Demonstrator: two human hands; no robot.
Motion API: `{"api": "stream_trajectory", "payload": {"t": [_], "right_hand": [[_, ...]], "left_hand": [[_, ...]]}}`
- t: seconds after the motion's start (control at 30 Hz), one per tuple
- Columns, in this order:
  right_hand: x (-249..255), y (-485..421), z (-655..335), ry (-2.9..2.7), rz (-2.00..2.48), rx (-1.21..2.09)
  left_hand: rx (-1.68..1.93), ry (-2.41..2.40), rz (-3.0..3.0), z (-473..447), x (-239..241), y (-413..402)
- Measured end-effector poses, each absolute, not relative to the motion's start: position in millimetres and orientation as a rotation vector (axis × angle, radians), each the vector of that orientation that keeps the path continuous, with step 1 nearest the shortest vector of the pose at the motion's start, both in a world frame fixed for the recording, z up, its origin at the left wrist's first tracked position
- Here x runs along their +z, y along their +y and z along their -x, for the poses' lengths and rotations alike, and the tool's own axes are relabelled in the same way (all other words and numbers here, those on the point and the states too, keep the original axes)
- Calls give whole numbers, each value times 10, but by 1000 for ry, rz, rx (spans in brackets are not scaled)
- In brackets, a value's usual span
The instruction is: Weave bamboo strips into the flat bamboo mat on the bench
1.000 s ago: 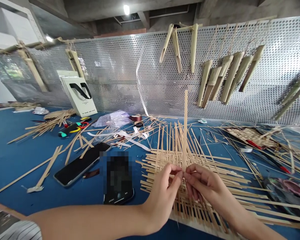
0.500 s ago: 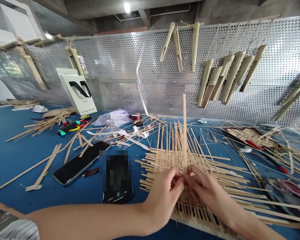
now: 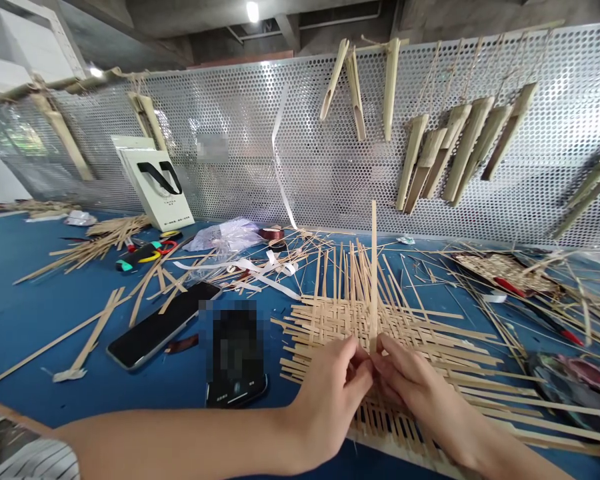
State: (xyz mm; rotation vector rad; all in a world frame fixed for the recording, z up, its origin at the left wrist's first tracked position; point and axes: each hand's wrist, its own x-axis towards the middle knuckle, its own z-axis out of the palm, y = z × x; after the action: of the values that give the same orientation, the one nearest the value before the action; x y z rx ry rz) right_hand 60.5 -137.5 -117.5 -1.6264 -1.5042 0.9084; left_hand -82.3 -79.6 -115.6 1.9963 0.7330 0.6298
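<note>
where fingertips (image 3: 367, 357) pinch strip (image 3: 373, 280)

Woven strip mat (image 3: 380, 333) lies on table (image 3: 30, 320), centre-right; left hand (image 3: 330, 393) and right hand (image 3: 410, 383) meet at its near edge, 6 o'clock of the mat; one upright strip (image 3: 373, 267) rises between their fingertips toward 12 o'clock; two phones (image 3: 163, 327) at 9 o'clock of the hands; scissors (image 3: 145, 257) at 10 o'clock; standing card (image 3: 155, 187) behind them; perforated panel (image 3: 305, 160) at 12 o'clock, hung tubes (image 3: 450, 153) on it; loose strips (image 3: 555, 300) at 3 o'clock.
</note>
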Motion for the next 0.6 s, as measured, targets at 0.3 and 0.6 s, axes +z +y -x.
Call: {"api": "stream_trajectory", "payload": {"t": [0.3, 0.6], "right_hand": [[-1200, -1384, -607, -1450, 1593, 971], [-1287, -1371, -616, -1350, 1519, 1064]], "left_hand": [[613, 728, -1997, 828, -1142, -809], [608, 734, -1999, 826, -1135, -803]]}}
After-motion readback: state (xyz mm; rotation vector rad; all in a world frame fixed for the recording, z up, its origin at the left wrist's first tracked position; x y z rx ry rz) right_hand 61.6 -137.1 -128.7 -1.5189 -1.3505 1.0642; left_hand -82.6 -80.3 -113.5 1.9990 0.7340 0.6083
